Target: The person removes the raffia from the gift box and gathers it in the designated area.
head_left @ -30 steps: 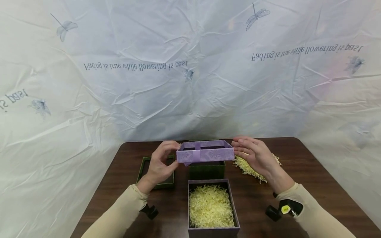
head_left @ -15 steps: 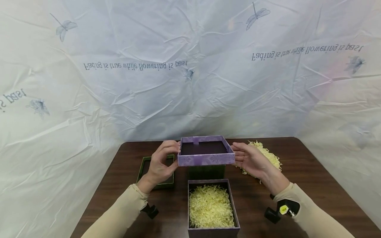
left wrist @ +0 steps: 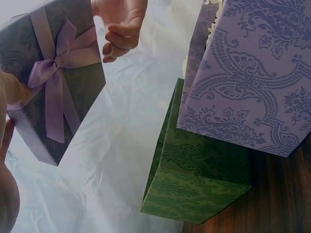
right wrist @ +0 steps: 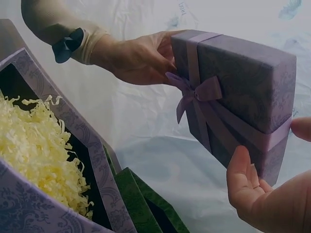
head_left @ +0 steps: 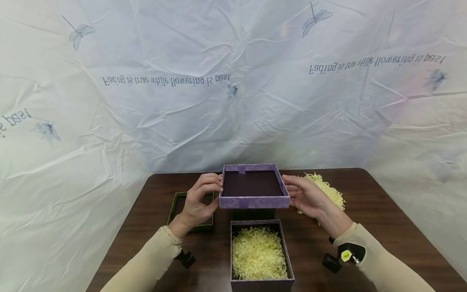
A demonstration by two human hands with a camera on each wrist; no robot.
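A purple patterned gift box lid [head_left: 254, 202] is held up above the table, its dark inside facing the head camera. A lilac ribbon bow [left wrist: 57, 62] is on its outer face. My left hand [head_left: 198, 202] grips the lid's left side, thumb on the bow face. My right hand [head_left: 308, 198] is at the right side, a fingertip at the wall and the other fingers loosely bent near the lower corner. Closer to me stands the purple box base [head_left: 262, 285], filled with pale yellow shredded paper [head_left: 259, 253].
A green box [left wrist: 204, 179] stands behind the purple base, mostly hidden by the lid in the head view. The green lid [head_left: 201, 228] lies at left, partly behind my left hand. More shredded paper [head_left: 330, 192] is heaped at the table's back right. A white printed sheet [head_left: 233, 134] hangs behind.
The purple lid has tilted so its inside turns toward the head camera, and its near edge has dropped. My right hand has moved slightly lower and inward; the left stays at the lid's left side.
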